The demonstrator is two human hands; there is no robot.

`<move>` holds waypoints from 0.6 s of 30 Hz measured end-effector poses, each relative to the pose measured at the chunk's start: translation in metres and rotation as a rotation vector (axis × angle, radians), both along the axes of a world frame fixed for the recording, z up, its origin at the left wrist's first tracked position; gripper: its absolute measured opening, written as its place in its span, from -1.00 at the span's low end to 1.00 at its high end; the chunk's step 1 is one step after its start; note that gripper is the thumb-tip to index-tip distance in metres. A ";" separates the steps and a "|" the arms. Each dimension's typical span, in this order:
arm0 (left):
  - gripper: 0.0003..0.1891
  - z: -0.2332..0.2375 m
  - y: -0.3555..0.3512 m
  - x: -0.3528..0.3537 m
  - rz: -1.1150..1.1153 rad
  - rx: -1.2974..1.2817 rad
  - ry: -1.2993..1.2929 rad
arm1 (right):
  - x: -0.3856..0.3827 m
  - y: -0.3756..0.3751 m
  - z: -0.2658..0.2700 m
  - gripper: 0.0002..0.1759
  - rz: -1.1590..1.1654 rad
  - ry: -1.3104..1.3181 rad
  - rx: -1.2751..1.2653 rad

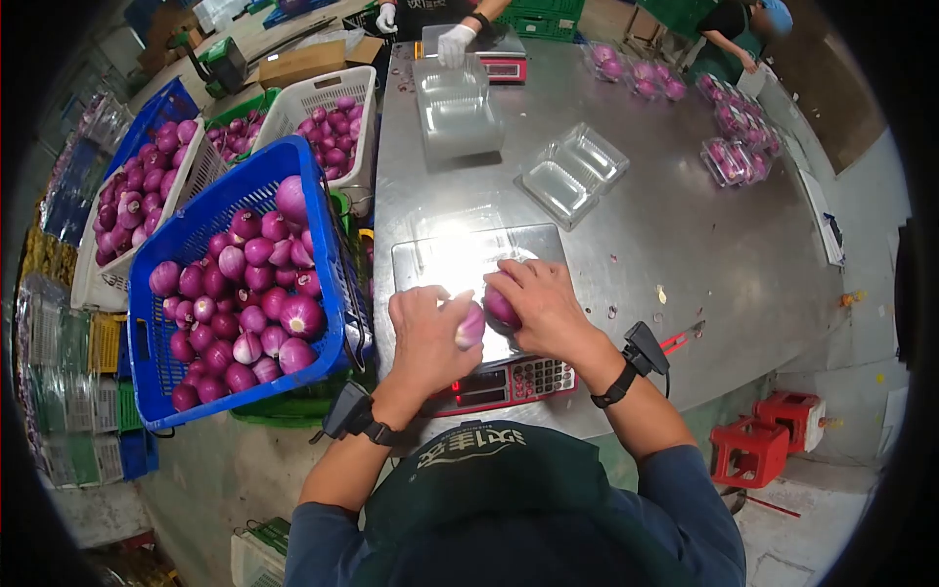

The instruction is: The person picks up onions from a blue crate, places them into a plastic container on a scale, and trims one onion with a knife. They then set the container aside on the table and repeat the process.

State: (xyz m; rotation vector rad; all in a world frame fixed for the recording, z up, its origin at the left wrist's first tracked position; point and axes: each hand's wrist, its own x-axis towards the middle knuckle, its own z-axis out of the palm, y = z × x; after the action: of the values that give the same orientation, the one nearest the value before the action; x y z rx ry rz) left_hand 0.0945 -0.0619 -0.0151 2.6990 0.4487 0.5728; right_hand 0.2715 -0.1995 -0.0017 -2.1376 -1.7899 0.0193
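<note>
My left hand (430, 333) is closed around a red onion (470, 326) with a pale patch on its skin. A second, darker red onion (502, 303) sits in the grip of my right hand (544, 308). Both hands are over the steel plate (533, 242) of a red digital scale (499, 384), the onions close together. Bright glare covers part of the plate and blurs what looks like clear plastic at its far side. Left of the scale stands a blue crate (337, 284) of loose red onions (259, 251).
An open clear clamshell box (574, 174) lies beyond the scale, and a stack of clear boxes (455, 112) stands farther back. Packed onion boxes (734, 161) are at the right. A co-worker's gloved hand (456, 44) is by another scale (504, 68). Red stools (748, 450) stand below right.
</note>
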 end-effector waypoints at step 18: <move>-0.46 -0.036 -0.010 -0.115 0.446 -1.646 -0.244 | 0.073 0.039 -0.041 -0.37 -0.594 1.064 0.190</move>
State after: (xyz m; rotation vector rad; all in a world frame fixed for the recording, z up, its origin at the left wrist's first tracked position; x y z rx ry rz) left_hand -0.0204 -0.0722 -0.0510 0.9556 0.9024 0.3308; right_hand 0.3443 -0.1601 -0.0424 -1.8462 -0.5210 0.6610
